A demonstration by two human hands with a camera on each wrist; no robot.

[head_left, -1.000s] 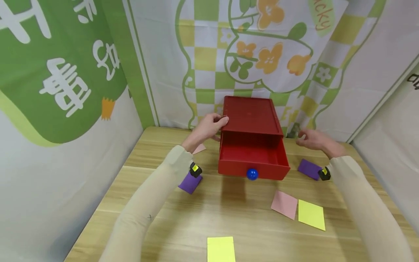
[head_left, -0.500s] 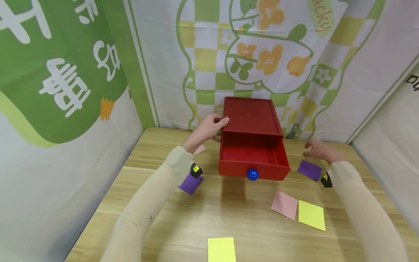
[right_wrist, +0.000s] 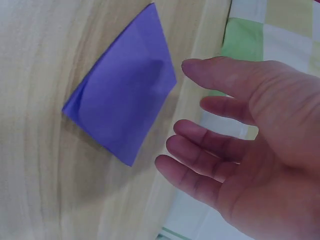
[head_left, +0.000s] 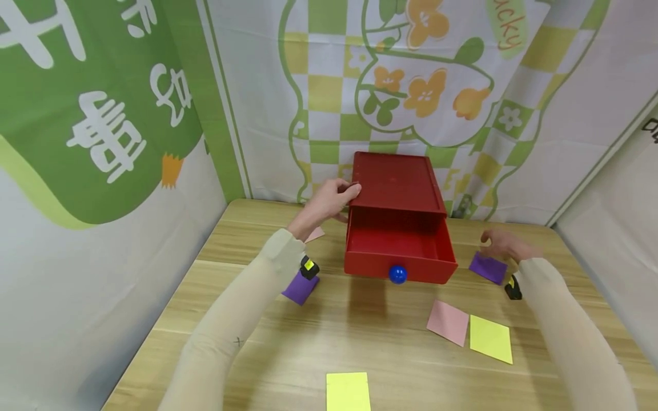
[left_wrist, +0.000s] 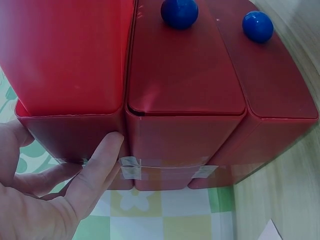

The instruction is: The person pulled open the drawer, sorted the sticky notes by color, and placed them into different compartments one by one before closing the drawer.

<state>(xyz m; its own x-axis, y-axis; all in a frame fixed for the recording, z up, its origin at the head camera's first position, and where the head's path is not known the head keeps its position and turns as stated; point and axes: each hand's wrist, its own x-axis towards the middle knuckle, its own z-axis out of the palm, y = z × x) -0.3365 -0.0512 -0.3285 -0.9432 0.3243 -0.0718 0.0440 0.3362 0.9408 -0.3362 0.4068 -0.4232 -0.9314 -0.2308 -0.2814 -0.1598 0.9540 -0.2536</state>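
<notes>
Pinching square purple paper [right_wrist: 125, 95] called for lowering your empty right hand [right_wrist: 265, 145], your left hand [head_left: 326, 202] gripping the boxy red plastic cabinet [head_left: 397, 184].

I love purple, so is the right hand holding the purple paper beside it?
No, a gap shows between the right hand and the purple paper.

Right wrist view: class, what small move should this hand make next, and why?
Probably bring the right hand's thumb and fingers onto the purple paper and pinch it: the hand is beside the paper, fingers loosely bent and holding nothing. Meanwhile, the left hand holds the cabinet, whose top drawer stands open.
</notes>
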